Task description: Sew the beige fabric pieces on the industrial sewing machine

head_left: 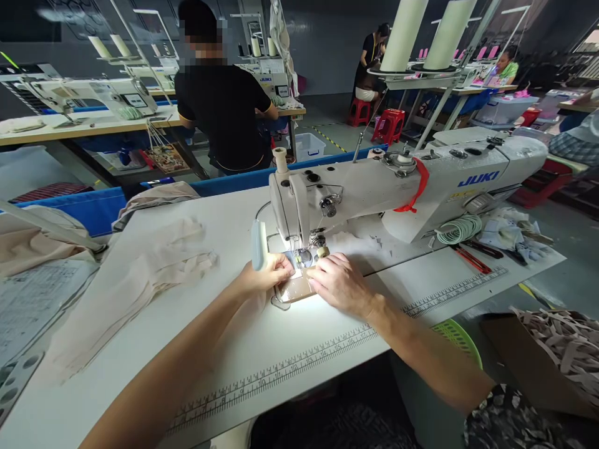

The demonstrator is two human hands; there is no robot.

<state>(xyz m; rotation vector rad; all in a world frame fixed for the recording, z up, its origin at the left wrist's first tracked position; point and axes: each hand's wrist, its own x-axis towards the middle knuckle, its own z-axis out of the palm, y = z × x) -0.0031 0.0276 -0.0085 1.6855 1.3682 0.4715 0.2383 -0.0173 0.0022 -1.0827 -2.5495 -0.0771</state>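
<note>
My left hand [269, 272] is closed in a pinch just left of the presser foot [305, 257], at the edge of a small white piece of cloth [296, 273]. A pale blue-grey flat strip [259, 245] stands upright beside that hand; whether the hand holds it I cannot tell. My right hand [339, 284] bends over the tan plate [294, 290] at the right of the foot, fingers together and their tips pressed down. What lies under those fingertips is hidden. Both hands work under the lit needle area of a white sewing machine [346, 193].
Sheer beige fabric [140, 280] lies left on the white table [224, 355]. Red-handled snips [472, 259], a green coil [461, 229] and cloth scraps [510, 231] rest at right. Below stands a box of fabric strips [561, 349]. A person in black [224, 112] sits ahead.
</note>
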